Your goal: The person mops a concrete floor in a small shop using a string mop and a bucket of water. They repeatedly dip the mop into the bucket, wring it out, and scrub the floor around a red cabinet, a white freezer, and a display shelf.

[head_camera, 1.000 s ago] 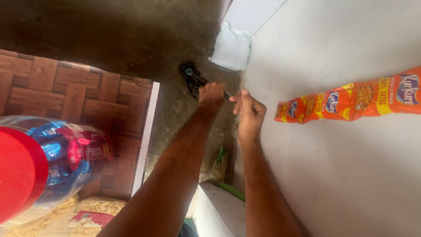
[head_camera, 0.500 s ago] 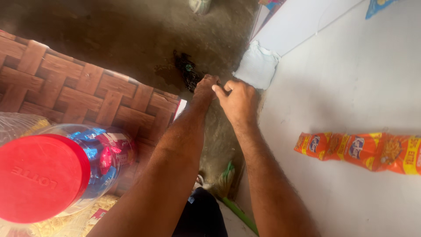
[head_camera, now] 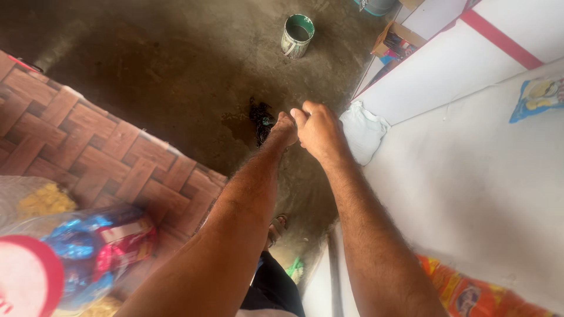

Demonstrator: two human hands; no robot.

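Meeting left hand [head_camera: 284, 126], right hand [head_camera: 318, 128] — touching

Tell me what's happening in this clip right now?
A person stretches both bare arms out over a stained concrete floor. The left hand and right hand meet, fingers pinched together; whatever they hold is too small to tell. A paint can stands beyond, a white cloth bundle lies against the white wall.

Orange snack packets [head_camera: 470, 293] bottom right; blue-yellow packet [head_camera: 539, 97], perhaps crisps, right.
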